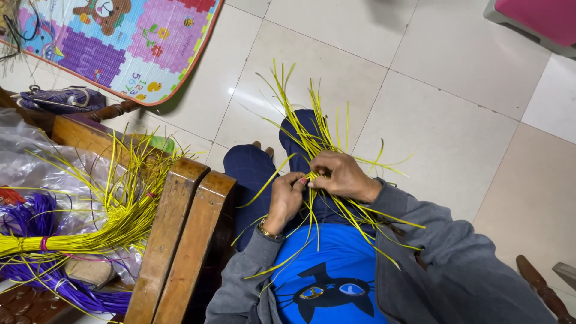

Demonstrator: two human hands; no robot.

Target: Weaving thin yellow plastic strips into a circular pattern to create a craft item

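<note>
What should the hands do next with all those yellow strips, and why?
Probably tuck the loose strip pinched by the left hand under the crossing held by the right hand. The yellow strips fan out loose on both sides, joined only where the fingers meet.

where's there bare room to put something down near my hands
Bare pale floor tiles lie beyond the fanned yellow strips, right of the colourful play mat. Crowded: left hand, right hand, and the bundled yellow strips beside the wooden armrests.
</note>
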